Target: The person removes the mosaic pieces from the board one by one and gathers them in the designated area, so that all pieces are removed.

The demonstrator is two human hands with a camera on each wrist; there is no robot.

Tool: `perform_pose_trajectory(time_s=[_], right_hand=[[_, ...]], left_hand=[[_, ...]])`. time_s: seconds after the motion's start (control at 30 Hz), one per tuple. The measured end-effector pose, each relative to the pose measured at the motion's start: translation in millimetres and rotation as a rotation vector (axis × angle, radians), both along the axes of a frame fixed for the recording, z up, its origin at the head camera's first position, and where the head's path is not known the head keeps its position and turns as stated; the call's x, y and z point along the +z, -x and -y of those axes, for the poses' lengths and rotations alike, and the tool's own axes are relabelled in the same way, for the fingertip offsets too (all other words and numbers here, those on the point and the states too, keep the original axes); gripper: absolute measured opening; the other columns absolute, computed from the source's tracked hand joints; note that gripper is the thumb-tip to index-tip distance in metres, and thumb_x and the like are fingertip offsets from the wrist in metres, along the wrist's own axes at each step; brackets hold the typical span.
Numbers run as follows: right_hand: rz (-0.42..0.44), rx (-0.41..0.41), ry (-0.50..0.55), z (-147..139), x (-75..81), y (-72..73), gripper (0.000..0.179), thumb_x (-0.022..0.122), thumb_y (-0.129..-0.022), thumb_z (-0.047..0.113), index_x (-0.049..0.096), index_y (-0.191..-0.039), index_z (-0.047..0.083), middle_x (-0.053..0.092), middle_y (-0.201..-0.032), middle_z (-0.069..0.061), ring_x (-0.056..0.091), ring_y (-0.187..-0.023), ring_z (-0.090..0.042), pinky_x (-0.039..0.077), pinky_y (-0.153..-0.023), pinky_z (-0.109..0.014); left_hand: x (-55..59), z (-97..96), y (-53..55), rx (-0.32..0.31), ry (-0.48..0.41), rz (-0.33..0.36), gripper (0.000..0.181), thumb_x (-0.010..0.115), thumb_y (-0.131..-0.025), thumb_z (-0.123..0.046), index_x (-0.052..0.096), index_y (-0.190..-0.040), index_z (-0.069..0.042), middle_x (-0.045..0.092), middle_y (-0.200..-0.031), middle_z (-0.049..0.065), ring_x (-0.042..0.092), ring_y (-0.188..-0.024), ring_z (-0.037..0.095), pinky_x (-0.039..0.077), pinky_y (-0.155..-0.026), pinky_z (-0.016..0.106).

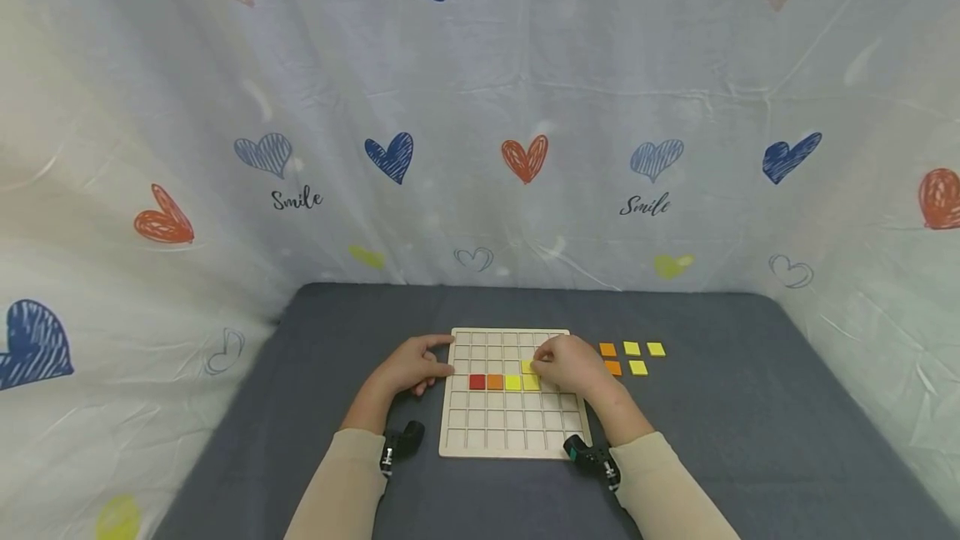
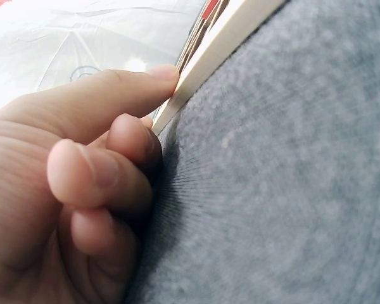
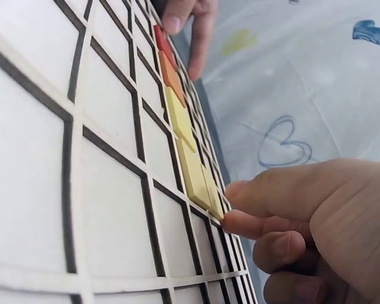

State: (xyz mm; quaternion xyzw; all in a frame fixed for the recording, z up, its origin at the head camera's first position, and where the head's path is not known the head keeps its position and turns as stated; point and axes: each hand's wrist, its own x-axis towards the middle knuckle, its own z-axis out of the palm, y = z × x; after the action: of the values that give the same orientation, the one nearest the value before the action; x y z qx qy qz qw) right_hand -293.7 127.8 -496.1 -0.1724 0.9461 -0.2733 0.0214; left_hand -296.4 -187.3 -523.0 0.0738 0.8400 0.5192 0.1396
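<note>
Four small square tiles sit in one straight row on the wooden board [image 1: 480, 445]: a red tile [image 1: 477, 382], an orange tile [image 1: 495, 382] and two yellow tiles [image 1: 513, 382], going from left to right. The row's long line runs from side to side across the board. The board is nearly square and lies flat on the gray bench [image 1: 360, 315], with its near edge toward the person and its far edge toward the curtain [image 1: 450, 215] with hearts.

A fifth tile [image 1: 527, 367], also yellow, is on the board just past the end of the row, on the far side. The right hand [image 1: 572, 362] pinches it between thumb and finger. I cannot tell if it is all the way down in its square.

The left hand [image 1: 409, 366] is at the board's left edge, thumb and pointing finger spread wide, both tips touching the wood. Right of the board, five loose tiles lie on the bench: two orange ones [image 1: 607, 349] nearer the board, three yellow ones [image 1: 638, 367] farther out.
</note>
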Motion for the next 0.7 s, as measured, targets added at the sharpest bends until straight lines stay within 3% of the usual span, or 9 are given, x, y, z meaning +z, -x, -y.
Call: perform_pose_trajectory(time_s=[0.17, 0.27, 0.4, 0.57, 0.7], right_hand=[[0.072, -0.005, 0.066, -2.2, 1.9, -0.5, 0.010, 0.078, -0.092, 0.023, 0.081, -0.099, 0.016, 0.072, -0.101, 0.002, 0.062, -0.087, -0.012, 0.054, -0.079, -0.039], [0.113, -0.004, 0.113, -2.5, 4.3, -1.0, 0.018, 0.081, -0.090, 0.020, 0.080, -0.106, 0.013, 0.064, -0.083, 0.002, 0.051, -0.070, -0.012, 0.047, -0.067, -0.035], [0.124, 0.000, 0.122, -0.5, 7.1, -1.7, 0.022, 0.080, -0.089, 0.018, 0.078, -0.110, 0.013, 0.039, -0.062, 0.001, 0.027, -0.056, -0.015, 0.028, -0.056, -0.033], [0.092, -0.010, 0.071, -0.1, 8.6, -3.2, 0.019, 0.081, -0.089, 0.021, 0.077, -0.107, 0.017, 0.037, -0.064, 0.004, 0.030, -0.059, -0.014, 0.027, -0.058, -0.033], [0.091, -0.002, 0.123, -4.4, 14.9, -3.2, 0.022, 0.081, -0.089, 0.021, 0.076, -0.109, 0.015, 0.037, -0.067, 0.003, 0.035, -0.065, -0.016, 0.033, -0.063, -0.036]], left_hand=[[1.8, -0.2, 0.6, -0.004, -0.006, 0.005, 0.066, 0.081, -0.090, -0.015, 0.054, -0.150, -0.013, 0.055, -0.055, 0.004, 0.044, -0.036, 0.013, 0.041, -0.040, 0.027], [1.9, -0.2, 0.9, -0.002, -0.003, 0.007, 0.066, 0.081, -0.090, -0.016, 0.054, -0.150, -0.013, 0.055, -0.055, 0.004, 0.044, -0.036, 0.013, 0.041, -0.040, 0.027], [2.1, -0.5, 1.0, 0.003, 0.002, 0.006, 0.066, 0.081, -0.090, -0.016, 0.054, -0.150, -0.014, 0.055, -0.055, 0.004, 0.044, -0.036, 0.013, 0.041, -0.040, 0.027], [2.1, -0.8, 0.4, 0.007, 0.008, 0.007, 0.066, 0.081, -0.090, -0.017, 0.054, -0.150, -0.013, 0.055, -0.056, 0.004, 0.045, -0.036, 0.013, 0.041, -0.040, 0.027], [1.3, -0.6, -0.1, 0.006, 0.013, 0.008, 0.066, 0.081, -0.090, -0.017, 0.054, -0.150, -0.014, 0.056, -0.056, 0.004, 0.045, -0.036, 0.013, 0.041, -0.040, 0.027]])
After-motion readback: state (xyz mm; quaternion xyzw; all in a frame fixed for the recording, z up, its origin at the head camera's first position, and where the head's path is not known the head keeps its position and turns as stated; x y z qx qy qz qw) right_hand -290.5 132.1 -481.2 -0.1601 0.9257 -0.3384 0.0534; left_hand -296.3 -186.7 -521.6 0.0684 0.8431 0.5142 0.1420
